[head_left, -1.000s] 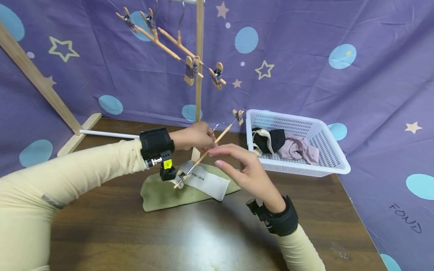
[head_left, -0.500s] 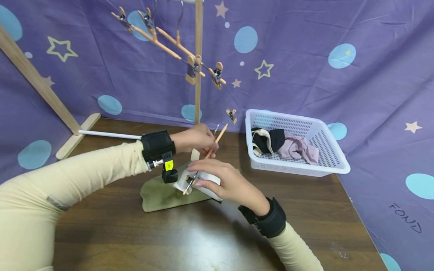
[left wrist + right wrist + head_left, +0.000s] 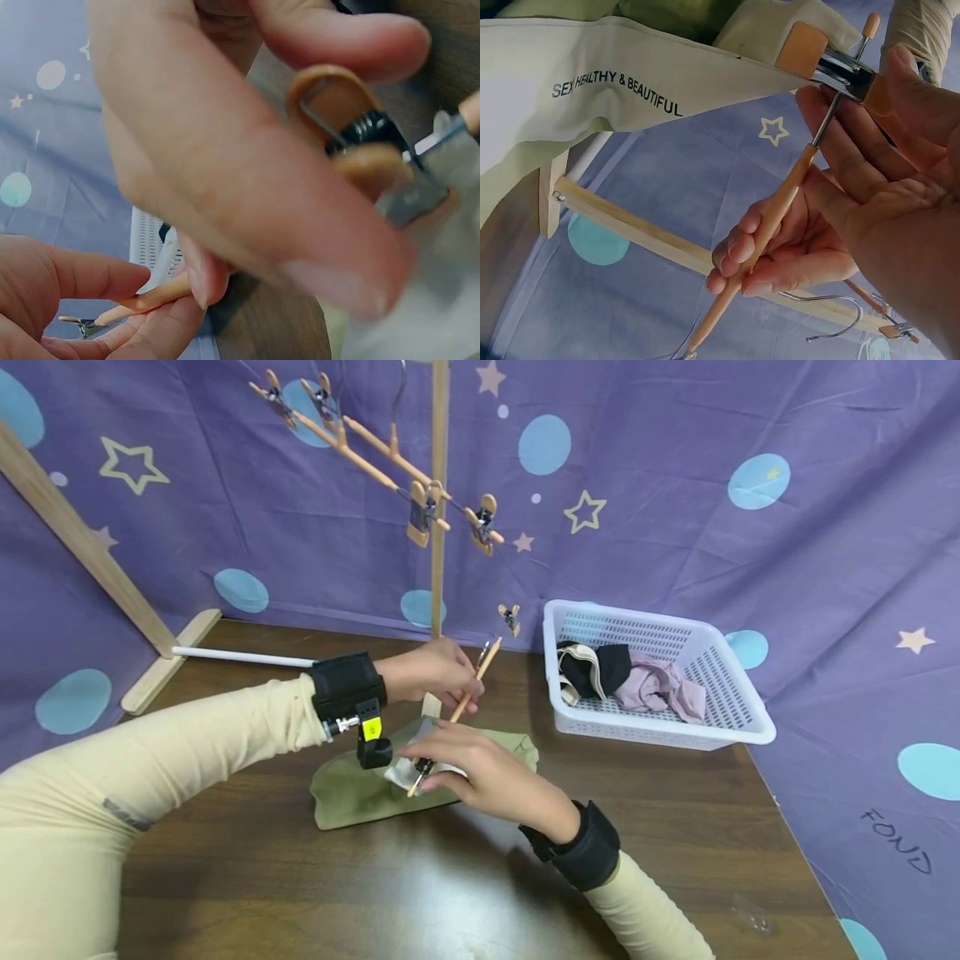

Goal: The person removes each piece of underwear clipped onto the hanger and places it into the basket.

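Observation:
In the head view my left hand (image 3: 442,672) pinches the wooden bar of a clip hanger (image 3: 489,658) between thumb and fingers. The bar slants over an olive-green garment (image 3: 352,802) lying on the table. At the near end my right hand (image 3: 487,772) has thumb and fingers around a hanger clip (image 3: 845,73). In the right wrist view this clip's jaws meet the edge of the garment's white waistband (image 3: 622,82), which carries printed lettering. The other clip (image 3: 509,620) is at the bar's far end, with no cloth in it. The right fingers hide part of the waistband from above.
A white perforated basket (image 3: 637,732) with black cloth (image 3: 613,668) and pink cloth (image 3: 651,687) stands at the back right. Two clip hangers (image 3: 371,468) hang above, beside a wooden post (image 3: 440,585). A white rod (image 3: 243,656) lies low at the left.
My right hand has moved left and toward me, from the middle of the bar to the near clip. The far clip has shifted slightly left; my left hand keeps its hold on the bar.

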Demonstrator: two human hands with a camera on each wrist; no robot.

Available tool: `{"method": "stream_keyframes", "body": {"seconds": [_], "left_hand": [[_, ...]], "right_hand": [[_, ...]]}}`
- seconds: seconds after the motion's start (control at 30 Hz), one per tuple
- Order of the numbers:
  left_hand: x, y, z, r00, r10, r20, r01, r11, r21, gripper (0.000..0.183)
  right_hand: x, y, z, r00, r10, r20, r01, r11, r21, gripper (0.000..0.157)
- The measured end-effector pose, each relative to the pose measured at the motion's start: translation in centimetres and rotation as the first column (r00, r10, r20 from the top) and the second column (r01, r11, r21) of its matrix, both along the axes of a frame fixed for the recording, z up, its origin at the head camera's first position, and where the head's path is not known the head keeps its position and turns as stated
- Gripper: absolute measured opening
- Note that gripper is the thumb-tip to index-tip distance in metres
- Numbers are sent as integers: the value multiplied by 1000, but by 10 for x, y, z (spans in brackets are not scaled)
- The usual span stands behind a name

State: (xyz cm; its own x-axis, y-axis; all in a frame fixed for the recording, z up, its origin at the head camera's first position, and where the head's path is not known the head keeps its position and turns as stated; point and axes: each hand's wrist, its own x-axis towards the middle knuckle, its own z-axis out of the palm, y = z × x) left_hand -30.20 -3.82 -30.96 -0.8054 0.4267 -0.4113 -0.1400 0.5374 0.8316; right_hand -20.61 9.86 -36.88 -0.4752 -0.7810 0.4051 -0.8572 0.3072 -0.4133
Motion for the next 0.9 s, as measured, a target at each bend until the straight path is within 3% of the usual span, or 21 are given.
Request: {"method": "stream_keyframes", "body": {"seconds": [0.3,0.7,0.9], "left_hand": [[-5,-9,-4,999,-36,12,36,999,23,8],[-6,-12,-9,992,-117,37,116,993,12,4],[-7,-6,-9,993,-107,52,105,993,47,3]], "right_hand": [[-2,4,3,999,37,26,-38,999,3,32],[-6,9,17,976,143,163,-143,990,-11,32],[-12,10,23,970,178,163,-191,979,66,32]]}}
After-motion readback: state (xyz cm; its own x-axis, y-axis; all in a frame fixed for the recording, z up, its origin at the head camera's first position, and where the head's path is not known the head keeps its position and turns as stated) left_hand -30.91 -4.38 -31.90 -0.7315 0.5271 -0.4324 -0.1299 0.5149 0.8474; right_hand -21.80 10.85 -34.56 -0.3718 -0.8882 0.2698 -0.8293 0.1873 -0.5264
